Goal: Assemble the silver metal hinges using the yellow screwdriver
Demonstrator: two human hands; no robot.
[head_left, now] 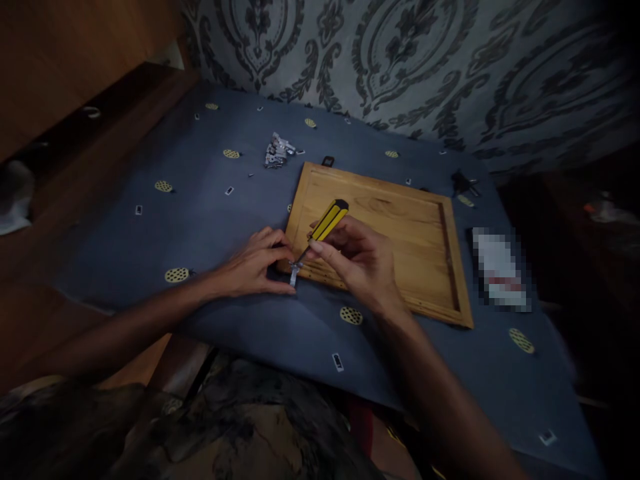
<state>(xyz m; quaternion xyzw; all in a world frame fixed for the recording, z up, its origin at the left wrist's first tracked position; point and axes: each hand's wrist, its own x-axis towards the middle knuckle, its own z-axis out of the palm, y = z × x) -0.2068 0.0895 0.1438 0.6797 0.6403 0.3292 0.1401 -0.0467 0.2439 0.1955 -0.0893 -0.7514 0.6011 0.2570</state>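
A framed wooden cabinet door (385, 230) lies on the blue patterned cloth. At its near left corner sits a small metal hinge (293, 275). My left hand (255, 263) pinches around this hinge, thumb at its near end and fingers by the door's corner. A screwdriver (329, 220) with a yellow and black handle is held in my right hand (367, 270), above the door's near edge. Its shaft slants down to the left, and the tip is at the hinge. Whether the tip sits in a screw is too small to tell.
Several metal hinges (279, 150) lie in a pile beyond the door's left side. A dark object (463, 183) rests at the far right, and a pixelated white packet (500, 270) right of the door. The patterned wall (400, 60) bounds the table's back.
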